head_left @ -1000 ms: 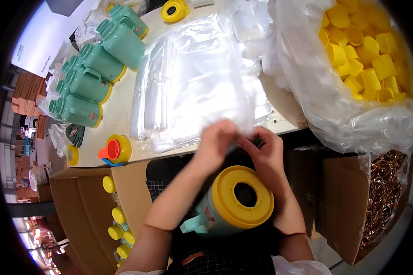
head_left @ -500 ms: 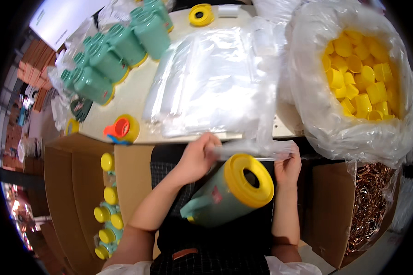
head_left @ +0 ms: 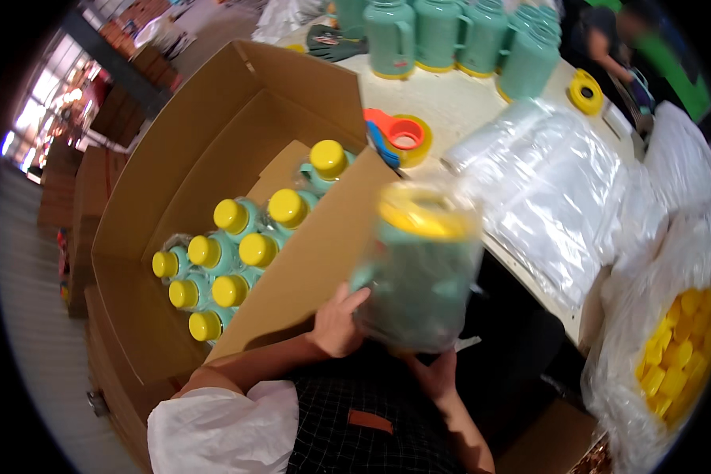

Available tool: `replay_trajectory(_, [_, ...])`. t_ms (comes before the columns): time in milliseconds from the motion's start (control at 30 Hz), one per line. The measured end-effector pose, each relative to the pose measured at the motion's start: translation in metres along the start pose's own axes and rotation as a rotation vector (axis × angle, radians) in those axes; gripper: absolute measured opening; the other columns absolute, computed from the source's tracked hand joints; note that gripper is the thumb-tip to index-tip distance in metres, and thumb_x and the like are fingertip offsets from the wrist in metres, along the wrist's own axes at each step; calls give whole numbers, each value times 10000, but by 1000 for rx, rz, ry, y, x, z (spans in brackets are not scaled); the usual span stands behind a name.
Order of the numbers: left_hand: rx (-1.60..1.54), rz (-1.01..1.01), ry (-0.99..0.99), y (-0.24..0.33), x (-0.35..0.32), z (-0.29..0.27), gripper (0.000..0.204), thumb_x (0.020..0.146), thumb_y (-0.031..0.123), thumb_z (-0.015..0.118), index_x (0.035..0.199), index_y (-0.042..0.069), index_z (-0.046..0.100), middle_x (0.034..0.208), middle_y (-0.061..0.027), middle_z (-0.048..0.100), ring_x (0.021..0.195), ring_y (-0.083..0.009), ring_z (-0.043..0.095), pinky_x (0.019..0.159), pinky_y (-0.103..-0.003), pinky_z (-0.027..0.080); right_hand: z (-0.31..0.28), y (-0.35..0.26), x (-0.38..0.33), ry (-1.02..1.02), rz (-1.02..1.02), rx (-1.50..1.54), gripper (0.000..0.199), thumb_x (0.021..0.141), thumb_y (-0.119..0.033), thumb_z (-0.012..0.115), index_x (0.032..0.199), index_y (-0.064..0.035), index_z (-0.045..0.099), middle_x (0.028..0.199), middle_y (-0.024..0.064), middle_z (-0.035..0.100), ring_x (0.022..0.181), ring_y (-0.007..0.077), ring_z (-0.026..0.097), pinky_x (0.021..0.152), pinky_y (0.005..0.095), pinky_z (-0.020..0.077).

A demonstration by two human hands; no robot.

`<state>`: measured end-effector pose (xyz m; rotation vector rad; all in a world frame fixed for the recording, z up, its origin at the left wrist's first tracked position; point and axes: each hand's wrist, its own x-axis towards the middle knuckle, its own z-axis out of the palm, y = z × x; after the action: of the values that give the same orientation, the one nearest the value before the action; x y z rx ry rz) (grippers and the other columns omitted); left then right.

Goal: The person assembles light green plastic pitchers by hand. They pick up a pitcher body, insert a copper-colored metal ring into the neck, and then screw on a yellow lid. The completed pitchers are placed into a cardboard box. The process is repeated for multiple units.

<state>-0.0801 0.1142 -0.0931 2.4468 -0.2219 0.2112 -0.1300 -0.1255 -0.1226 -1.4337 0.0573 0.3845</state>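
Note:
A green vacuum flask [head_left: 419, 272] in a clear plastic bag is held upright over my lap, blurred by motion. Its broad yellow ring end faces up. My left hand [head_left: 341, 322] grips its left side near the handle, fingers curled against the bag. From below, my right hand [head_left: 437, 373] is closed around the lower end; some of its fingers are hidden behind the flask. Just left stands an open cardboard box [head_left: 292, 276], where several bagged green flasks with yellow caps [head_left: 231, 291] stand upright.
Clear plastic bags [head_left: 545, 189] lie stacked on the white table [head_left: 458, 103], near a tape dispenser [head_left: 403, 136]. Uncapped green flasks [head_left: 437, 35] line its far side. A bag of yellow cups [head_left: 675, 355] stands at right. Another person [head_left: 608, 47] is at far right.
The bag that was stretched between my hands now surrounds the flask. The flask has come upright from its tilted place on my lap, and the view has turned left toward the box.

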Motion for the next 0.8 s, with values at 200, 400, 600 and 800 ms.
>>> replay_trajectory(200, [166, -175, 464, -81, 27, -119, 262, 935, 148, 560, 1154, 46, 660, 1170, -228, 612, 1089, -429, 591, 873, -493, 482, 104, -149, 105, -268, -649, -374, 772, 774, -148, 832, 1441, -14, 467, 1394, 195, 522, 1175, 358, 570, 972, 424, 489])
replay_trajectory(400, [-358, -740, 418, -289, 106, -129, 358, 1039, 325, 457, 977, 19, 633, 882, -119, 629, 793, -256, 572, 750, -443, 453, 142, -150, 121, -400, -792, -377, 780, 796, -105, 796, 1472, -20, 416, 1452, 208, 493, 1312, 393, 496, 1087, 449, 414])
replay_trajectory(600, [-338, -1103, -78, -413, 81, -72, 264, 941, 192, 546, 1101, 18, 664, 912, -131, 715, 684, -272, 675, 569, -410, 528, 59, -63, 76, -201, -174, -305, 613, 838, -68, 763, 1396, -31, 511, 1296, 142, 617, 1151, 281, 623, 966, 366, 505])
replay_trajectory(800, [210, -472, 440, -285, 104, -105, 482, 873, 93, 647, 1316, -16, 491, 1222, -180, 560, 1116, -305, 580, 950, -392, 488, -3, -24, 74, 37, 27, -176, 528, 862, -15, 716, 1356, -24, 529, 1227, 128, 642, 1045, 211, 661, 903, 330, 533])
